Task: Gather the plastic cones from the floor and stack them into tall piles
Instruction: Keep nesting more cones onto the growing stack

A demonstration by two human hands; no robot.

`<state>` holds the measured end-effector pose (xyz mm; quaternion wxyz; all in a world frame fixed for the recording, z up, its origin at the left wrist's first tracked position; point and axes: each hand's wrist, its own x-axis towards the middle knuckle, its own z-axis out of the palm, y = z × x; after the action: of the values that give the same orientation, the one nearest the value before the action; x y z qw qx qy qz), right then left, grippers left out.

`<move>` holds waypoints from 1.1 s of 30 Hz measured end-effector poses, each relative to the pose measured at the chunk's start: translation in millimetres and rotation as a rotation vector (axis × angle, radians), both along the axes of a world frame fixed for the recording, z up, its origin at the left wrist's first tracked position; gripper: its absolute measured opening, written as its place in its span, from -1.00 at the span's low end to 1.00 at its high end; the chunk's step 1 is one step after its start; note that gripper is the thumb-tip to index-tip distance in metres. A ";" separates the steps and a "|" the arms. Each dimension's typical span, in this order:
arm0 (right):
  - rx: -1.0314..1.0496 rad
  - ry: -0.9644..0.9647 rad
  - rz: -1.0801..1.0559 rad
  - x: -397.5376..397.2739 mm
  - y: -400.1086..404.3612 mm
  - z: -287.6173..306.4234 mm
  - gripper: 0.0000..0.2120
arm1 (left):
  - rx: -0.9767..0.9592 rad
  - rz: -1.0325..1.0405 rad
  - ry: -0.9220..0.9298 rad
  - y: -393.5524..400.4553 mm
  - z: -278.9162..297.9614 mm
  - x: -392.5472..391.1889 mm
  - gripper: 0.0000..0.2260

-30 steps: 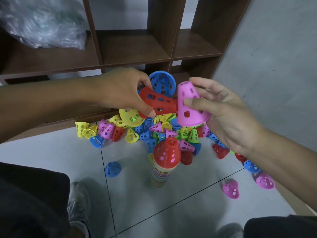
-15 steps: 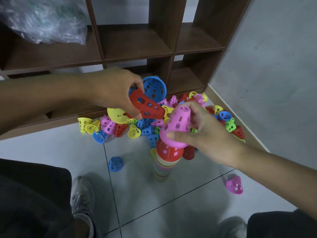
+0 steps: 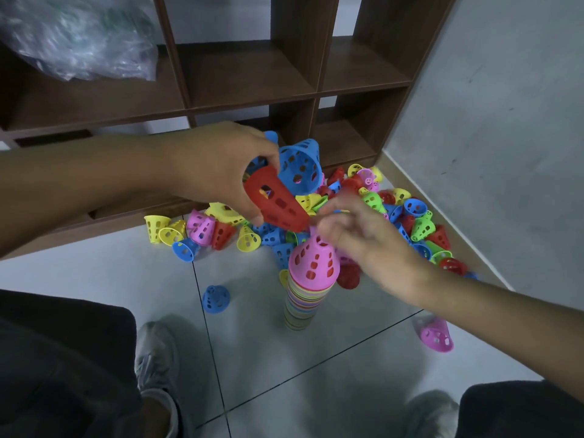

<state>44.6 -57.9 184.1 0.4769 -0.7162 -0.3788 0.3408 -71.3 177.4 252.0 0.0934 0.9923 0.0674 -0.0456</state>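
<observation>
the left hand is up over the heap of loose cones, fingers and thumb curled round a red cone that lies tilted, its wide mouth toward the right. a blue cone sits in the same grip, just behind the red one, mouth turned toward us. the right hand is blurred, above and just right of the stack; its fingers look loosely bent near the red cone's rim, and i cannot tell whether they touch anything. a pink cone tops the stack, tip up, close under that hand. another pink cone lies apart on the floor, and a lone blue one left of the stack.
</observation>
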 end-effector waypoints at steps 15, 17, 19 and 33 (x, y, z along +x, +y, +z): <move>0.017 0.348 -0.150 38.1 16.8 46.5 -0.67 | 0.102 -0.186 -0.164 -30.6 5.1 13.4 -0.30; 0.019 0.356 -0.153 38.9 16.3 47.3 -0.74 | 0.095 -0.191 -0.166 -30.0 4.4 12.9 -0.29; 0.024 0.364 -0.166 38.9 16.0 46.6 -0.77 | 0.095 -0.201 -0.170 -31.0 3.6 12.5 -0.30; 0.026 0.045 -0.281 42.5 0.1 35.4 -0.59 | 0.058 -0.090 -0.155 -10.0 5.3 11.0 -0.27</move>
<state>87.0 -57.8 219.5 0.5375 -0.7482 -0.2684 0.2816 -60.2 167.4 257.2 0.0673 0.9972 0.0167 0.0291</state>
